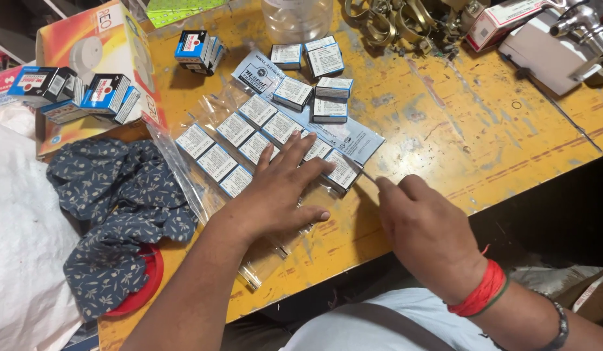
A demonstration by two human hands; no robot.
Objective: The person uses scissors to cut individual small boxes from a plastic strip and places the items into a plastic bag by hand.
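While my left hand lies flat, fingers spread, on the clear plastic bag with its rows of small white-and-blue boxes, it grips nothing; it only presses the pack down against the yellow table. My right hand is curled around a thin blade-like tool, its tip touching the near right corner of the pack, just beside the last box. What the tool is exactly I cannot tell.

To do this well, I judge the pressing hand should keep the film taut and the boxes from sliding, with the fingertips clear of the tip, and the point should run shallow along the plastic only, not into the cardboard.

Beyond the pack, farther from me, five loose boxes of the same kind lie on a pale blue printed sheet. At far left an orange-and-yellow carton stands tilted, with blue, red and black little boxes piled against it and two more to its right. A clear plastic jar stands at the far edge, metal fittings to its right. Near left lies a dark flowered cloth over a red lid.
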